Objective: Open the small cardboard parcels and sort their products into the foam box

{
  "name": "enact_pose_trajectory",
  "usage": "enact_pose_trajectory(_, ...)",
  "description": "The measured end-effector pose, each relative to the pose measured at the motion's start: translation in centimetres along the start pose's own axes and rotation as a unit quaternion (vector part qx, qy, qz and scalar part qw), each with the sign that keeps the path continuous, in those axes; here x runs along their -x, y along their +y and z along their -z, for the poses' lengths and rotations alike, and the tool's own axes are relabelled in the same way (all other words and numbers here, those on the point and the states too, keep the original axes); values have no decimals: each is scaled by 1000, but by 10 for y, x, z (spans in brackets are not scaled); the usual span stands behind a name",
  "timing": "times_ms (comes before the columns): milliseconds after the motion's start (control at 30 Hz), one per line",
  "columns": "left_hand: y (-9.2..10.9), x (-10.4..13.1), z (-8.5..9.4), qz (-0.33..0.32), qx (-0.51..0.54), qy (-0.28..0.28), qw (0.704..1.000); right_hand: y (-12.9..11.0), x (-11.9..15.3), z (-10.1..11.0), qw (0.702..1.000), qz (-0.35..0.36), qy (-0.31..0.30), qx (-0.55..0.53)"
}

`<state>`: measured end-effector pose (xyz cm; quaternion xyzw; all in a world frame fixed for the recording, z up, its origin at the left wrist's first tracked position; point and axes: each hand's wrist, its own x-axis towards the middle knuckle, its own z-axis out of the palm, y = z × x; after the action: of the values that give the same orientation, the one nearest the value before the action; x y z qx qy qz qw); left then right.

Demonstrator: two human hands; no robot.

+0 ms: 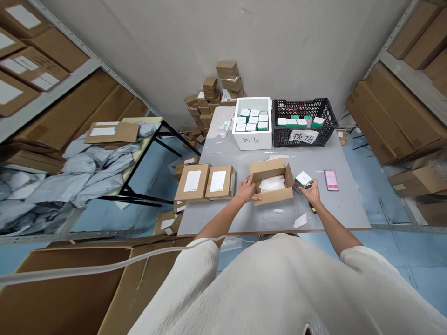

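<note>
Right hand (312,190) grasps small green-and-white box (303,177) by near side, fingertips low, probably so white top faces up unobstructed. Box sits just right of open carton (274,197); whether it touches tabletop (216,217), cannot tell. Left hand (247,190) spread, unclenched, across carton's left end, thumb on front wall, likely steadying it. Carton open upward, white padding (272,184) inside, presumably cushioning. Phone (331,180) lies apart, right of box.
</note>
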<state>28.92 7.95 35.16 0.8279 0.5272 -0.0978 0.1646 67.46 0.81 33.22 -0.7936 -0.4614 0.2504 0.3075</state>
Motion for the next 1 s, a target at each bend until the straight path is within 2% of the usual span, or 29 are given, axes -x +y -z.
enact_pose_trajectory(133,-2,4,0,3,17,17,1000,2,0,7,987,100,91,85)
enact_pose_trajectory(200,-2,8,1,6,29,32,999,-8,-5,10,975,139,102,141)
enact_pose_trajectory(400,-1,21,4,64,62,54,995,-74,-15,0,929,247,-16,275)
enact_pose_trajectory(533,-3,28,0,110,100,34,988,-114,-2,-18,901,237,-99,349)
enact_pose_trajectory(633,-5,30,-3,102,111,32,988,-128,6,-26,889,211,-113,391)
enact_pose_trajectory(867,-12,30,-7,65,103,34,992,-127,5,-34,905,196,-94,366)
enact_pose_trajectory(1000,-21,30,-3,45,86,51,994,-125,5,-37,919,193,-83,335)
